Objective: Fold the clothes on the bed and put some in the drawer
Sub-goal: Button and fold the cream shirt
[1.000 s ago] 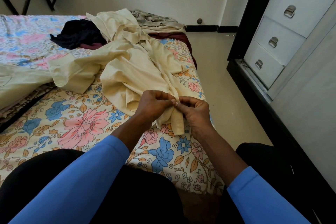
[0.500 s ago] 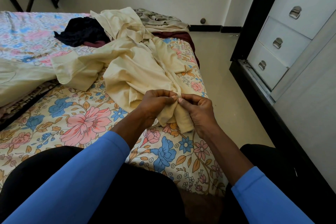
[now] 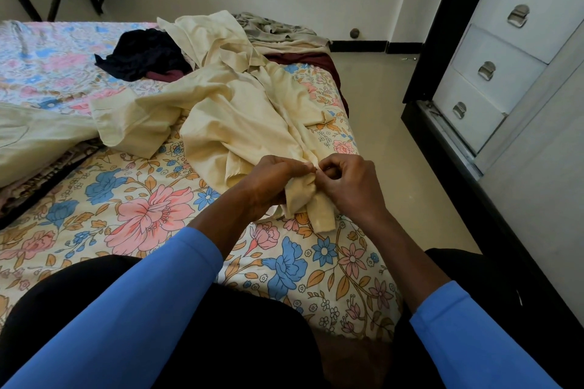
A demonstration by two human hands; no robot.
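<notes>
A crumpled cream shirt (image 3: 227,110) lies across the floral bed (image 3: 142,208), its near end reaching the bed's front right corner. My left hand (image 3: 271,181) and my right hand (image 3: 347,183) meet at that near end, both pinching the cream cloth between thumb and fingers, fingertips almost touching. A strip of the shirt hangs down below my hands. Three white drawers (image 3: 493,69) with metal handles stand shut at the right.
A dark navy garment (image 3: 142,54) and a maroon one lie behind the shirt. A grey-green cloth (image 3: 271,28) sits at the bed's far corner. More cream fabric (image 3: 34,139) over patterned cloth lies at the left. Beige floor (image 3: 388,123) separates bed and cabinet.
My hands stay together on the shirt's near end, with only small finger shifts. The view has tilted slightly.
</notes>
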